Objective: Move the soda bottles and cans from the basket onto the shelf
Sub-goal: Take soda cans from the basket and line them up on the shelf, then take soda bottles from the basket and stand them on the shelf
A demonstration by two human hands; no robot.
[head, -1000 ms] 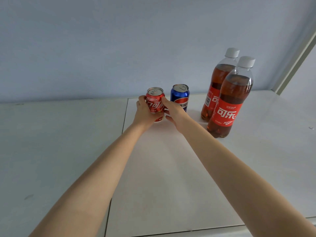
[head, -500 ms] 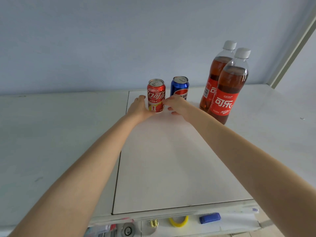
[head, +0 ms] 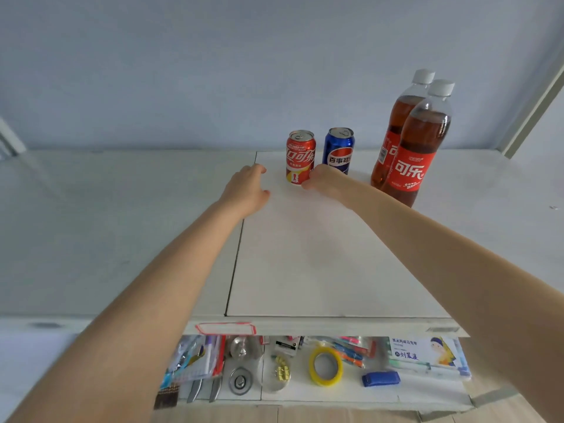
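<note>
Red can (head: 300, 157), blue can (head: 338, 148), rear bottle (head: 396, 123) and front bottle (head: 419, 154) stand on the shelf (head: 305, 254); my left hand (head: 247, 190) and right hand (head: 326, 181) hang relaxed and empty beside the red can; basket out of view, remainder unknown.

Shelf (head: 305, 254), rear row as I log it: Coca-Cola can (head: 300, 154); Pepsi can (head: 339, 148) just right; farther right, front bottle (head: 418, 148) before rear bottle (head: 399, 117). Left hand (head: 247, 190) and right hand (head: 326, 181) lie before the cans.
</note>
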